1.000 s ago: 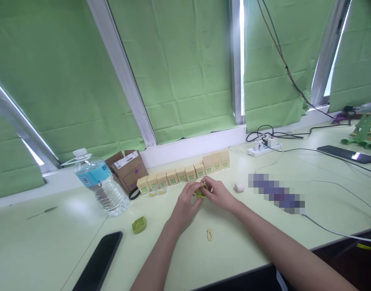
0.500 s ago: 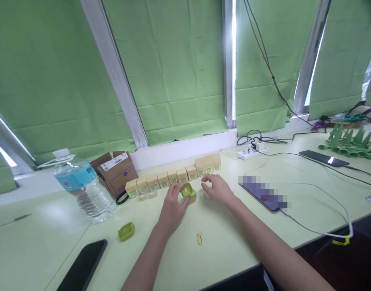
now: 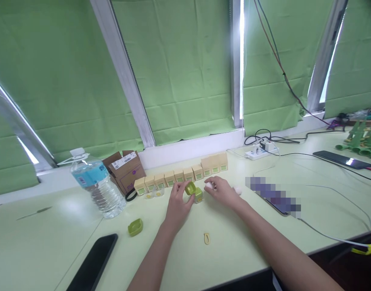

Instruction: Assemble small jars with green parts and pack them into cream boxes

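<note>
My left hand holds a small green lid by its edge, tilted, just above a small clear box with a green base that stands on the pale green table. My right hand rests on the table right of that box, its fingertips on a small white piece. Behind both hands runs a row of several small tan boxes with green labels. A second green lid lies to the left, and a small yellow loop lies in front of my hands.
A water bottle and a brown cardboard box stand at the left. A black phone lies at the near left edge. A phone on a cable, a white power strip and green cones are to the right.
My hands have drawn apart. The left hand lifted the green lid off the small box, and the right hand moved right onto the white piece. The camera view shifted sideways.
</note>
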Demonstrator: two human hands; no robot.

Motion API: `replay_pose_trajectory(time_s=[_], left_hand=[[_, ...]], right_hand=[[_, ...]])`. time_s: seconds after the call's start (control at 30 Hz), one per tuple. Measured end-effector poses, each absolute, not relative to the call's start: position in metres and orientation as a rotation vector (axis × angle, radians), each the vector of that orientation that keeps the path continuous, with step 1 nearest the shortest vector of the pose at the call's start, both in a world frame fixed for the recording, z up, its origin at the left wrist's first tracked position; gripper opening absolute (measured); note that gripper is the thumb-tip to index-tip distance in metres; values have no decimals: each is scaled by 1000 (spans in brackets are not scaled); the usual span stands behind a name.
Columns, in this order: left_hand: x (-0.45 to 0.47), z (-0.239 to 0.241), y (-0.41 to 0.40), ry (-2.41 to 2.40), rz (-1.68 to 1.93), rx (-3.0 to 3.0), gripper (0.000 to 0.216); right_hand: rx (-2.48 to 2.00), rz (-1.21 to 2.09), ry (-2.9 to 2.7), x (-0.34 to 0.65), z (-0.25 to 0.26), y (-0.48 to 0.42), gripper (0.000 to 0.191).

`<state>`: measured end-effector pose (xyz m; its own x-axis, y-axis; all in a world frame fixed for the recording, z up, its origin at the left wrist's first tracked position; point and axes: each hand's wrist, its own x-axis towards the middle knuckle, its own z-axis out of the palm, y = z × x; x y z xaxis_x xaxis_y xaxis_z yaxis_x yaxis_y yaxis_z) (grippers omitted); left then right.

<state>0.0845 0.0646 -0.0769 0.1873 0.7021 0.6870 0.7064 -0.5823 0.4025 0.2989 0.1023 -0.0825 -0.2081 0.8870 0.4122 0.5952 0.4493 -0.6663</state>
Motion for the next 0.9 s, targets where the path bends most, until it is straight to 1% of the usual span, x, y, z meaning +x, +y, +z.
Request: replay_pose_trajectory(time_s=[0.13, 0.3, 0.53, 0.73, 0.9], left_hand=[[85, -77, 64, -1432, -1389, -2430, 50], [86, -78, 64, -1411, -1403, -2438, 50], [85, -83, 68, -1305, -1406, -2400, 44], [87, -83, 67, -1275, -1413, -2462, 44], [87, -82, 66, -1271, -1408, -2475, 45]], right_hand=[[-939, 595, -1748, 289, -78, 96, 29], [-756, 764, -1684, 282, -75, 86, 29], [-718, 1012, -1577, 272, -78, 83, 32], [-743, 982, -1568, 269, -80, 84, 29], [-776, 1000, -1546, 270, -83, 87, 31]])
